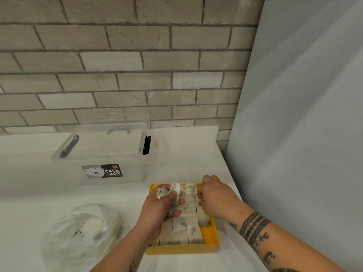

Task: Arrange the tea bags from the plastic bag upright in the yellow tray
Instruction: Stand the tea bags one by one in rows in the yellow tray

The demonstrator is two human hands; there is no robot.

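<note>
Left hand [161, 211] was clamped round a small bunch of tea bags [175, 190], held over the far left part of the tray [211, 239]. Right hand [215, 197] sat with its fingers curled down against the rightmost row at the tray's far end; whether it pinched a bag I could not tell. Rows [188, 230] of bags stood upright, packed side by side and filling most of the tray, with a bare yellow strip at the near right. The tray lay on the white tabletop [186, 152], near its right edge. The plastic bag [78, 236] lay crumpled to the tray's left, dark specks showing through it. A clear box [106, 154] labelled CASA BOX stood further back.
</note>
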